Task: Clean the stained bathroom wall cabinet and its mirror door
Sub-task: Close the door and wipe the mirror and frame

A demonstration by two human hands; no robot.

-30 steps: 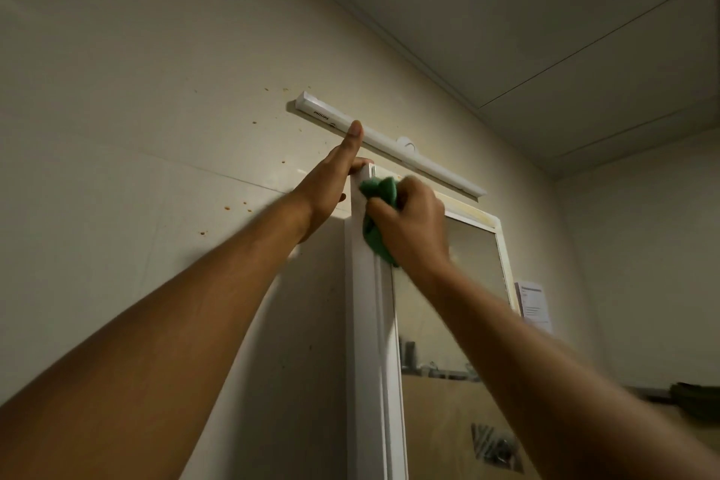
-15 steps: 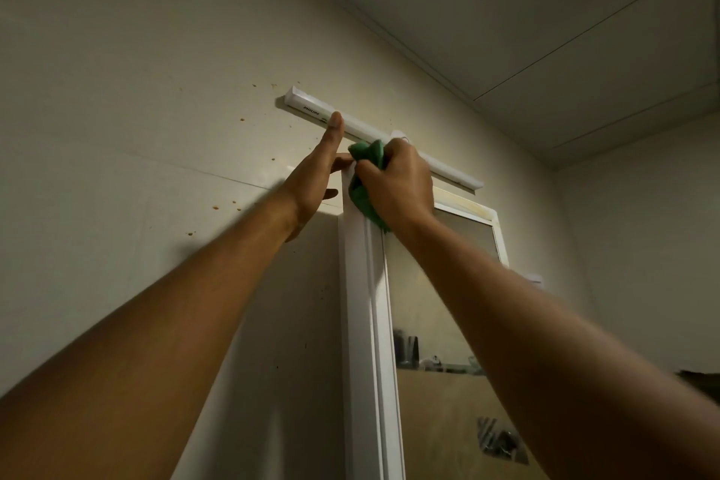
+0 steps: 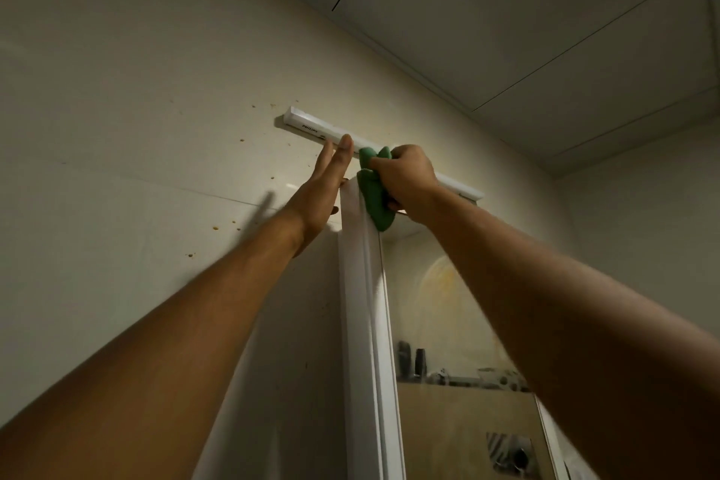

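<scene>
The white wall cabinet point(image 3: 360, 308) hangs in front of me, seen from below along its left front edge. Its mirror door point(image 3: 444, 323) carries a yellowish smear and reflects shelf items. My right hand point(image 3: 405, 177) grips a bunched green cloth point(image 3: 374, 199) and holds it against the cabinet's top left corner. My left hand point(image 3: 323, 187) lies with straight fingers against the cabinet's upper left side, fingertips reaching the light bar.
A white tube light point(image 3: 311, 127) is fixed to the wall just above the cabinet. Brown spatter dots point(image 3: 214, 228) mark the beige wall to the left. The panelled ceiling point(image 3: 506, 12) is close overhead. A side wall stands at the right.
My right hand has slid the cloth left along the cabinet's top edge to the corner. The left hand has stayed against the cabinet's side. My view has moved closer.
</scene>
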